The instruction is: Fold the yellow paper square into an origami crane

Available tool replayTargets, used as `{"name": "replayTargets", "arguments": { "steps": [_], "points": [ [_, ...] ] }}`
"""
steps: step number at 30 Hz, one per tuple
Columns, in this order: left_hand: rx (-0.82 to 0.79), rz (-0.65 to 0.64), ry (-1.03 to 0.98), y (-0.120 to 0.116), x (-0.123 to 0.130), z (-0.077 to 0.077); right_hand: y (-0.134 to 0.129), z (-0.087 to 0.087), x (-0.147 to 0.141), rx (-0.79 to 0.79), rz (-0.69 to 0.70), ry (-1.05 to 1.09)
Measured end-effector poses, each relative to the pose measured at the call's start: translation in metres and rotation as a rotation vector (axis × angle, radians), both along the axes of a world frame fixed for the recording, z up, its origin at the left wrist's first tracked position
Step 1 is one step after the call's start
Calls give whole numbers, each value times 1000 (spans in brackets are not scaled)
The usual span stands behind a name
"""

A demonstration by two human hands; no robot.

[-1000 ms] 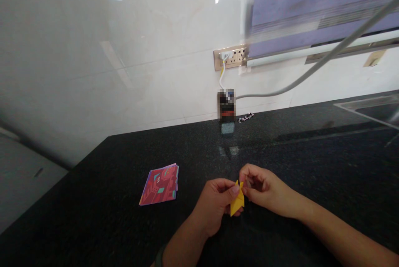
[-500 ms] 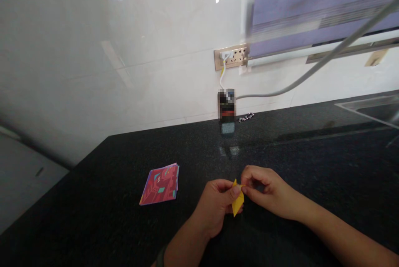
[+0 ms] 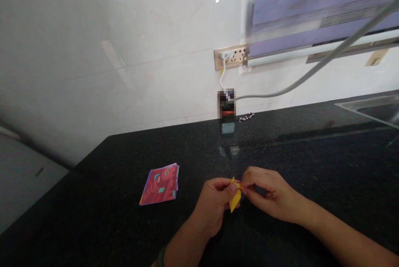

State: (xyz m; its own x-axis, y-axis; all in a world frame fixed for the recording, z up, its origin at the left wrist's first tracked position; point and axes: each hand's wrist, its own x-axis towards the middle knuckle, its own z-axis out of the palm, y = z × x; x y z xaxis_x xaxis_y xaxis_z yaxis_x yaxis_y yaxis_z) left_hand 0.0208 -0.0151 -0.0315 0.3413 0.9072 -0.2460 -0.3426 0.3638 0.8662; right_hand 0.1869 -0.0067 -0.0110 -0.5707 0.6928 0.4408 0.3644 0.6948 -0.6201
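A small piece of folded yellow paper (image 3: 235, 202) is held above the dark countertop, its lower end narrowing to a point. My left hand (image 3: 215, 200) is closed on it, thumb on the near face and fingers behind. From the right, my right hand (image 3: 268, 190) pinches a thin yellow tip at the paper's right edge between thumb and index finger. Fingers cover part of the folds, so the full shape is hidden.
On the black speckled countertop (image 3: 102, 175), a stack of colourful printed paper sheets (image 3: 160, 186) lies to the left. By the wall stands a pixelated dark object (image 3: 227, 107) with cables, beside a beaded string (image 3: 246, 117). A socket panel (image 3: 232, 57) is above; a sink edge (image 3: 368, 111) is far right.
The yellow paper and my left hand have shifted slightly left and up. My right hand still pinches the paper's tip, turned a little. The printed stack has not moved.
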Motion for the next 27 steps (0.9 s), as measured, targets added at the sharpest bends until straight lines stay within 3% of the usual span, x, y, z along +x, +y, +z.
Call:
{"name": "replayTargets", "arguments": {
  "steps": [11,17,27],
  "points": [
    [172,54,152,0,2,1,-1,-3,-1,19,1,-41],
    [226,109,237,0,1,4,-5,0,-5,-94,-62,-29],
    [183,36,149,-1,3,5,-5,-2,-10,-214,-108,-61]
  ]
}}
